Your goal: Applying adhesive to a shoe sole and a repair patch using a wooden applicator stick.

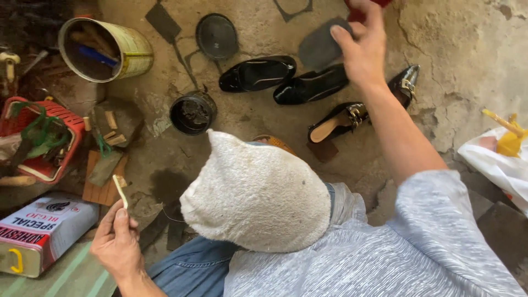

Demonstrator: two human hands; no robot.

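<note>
My right hand (363, 49) reaches out to the upper right and grips a flat grey piece of sole material (322, 44), holding it above two glossy black pumps (257, 74) (311, 88). My left hand (118, 242) is low at the left, pinching a thin pale stick (120, 190) that points upward. A small round black pot (192, 113) with dark paste stands on the ground between my hands. A white towel (256, 192) is draped over my knee in the middle of the view.
Two more black heeled shoes with buckles (338, 121) (406, 82) lie under my right forearm. A round black lid (216, 36), a yellow tin bucket (107, 49), a red basket (41, 137), a rectangular metal can (41, 231) and a white plastic bag (495, 165) surround me.
</note>
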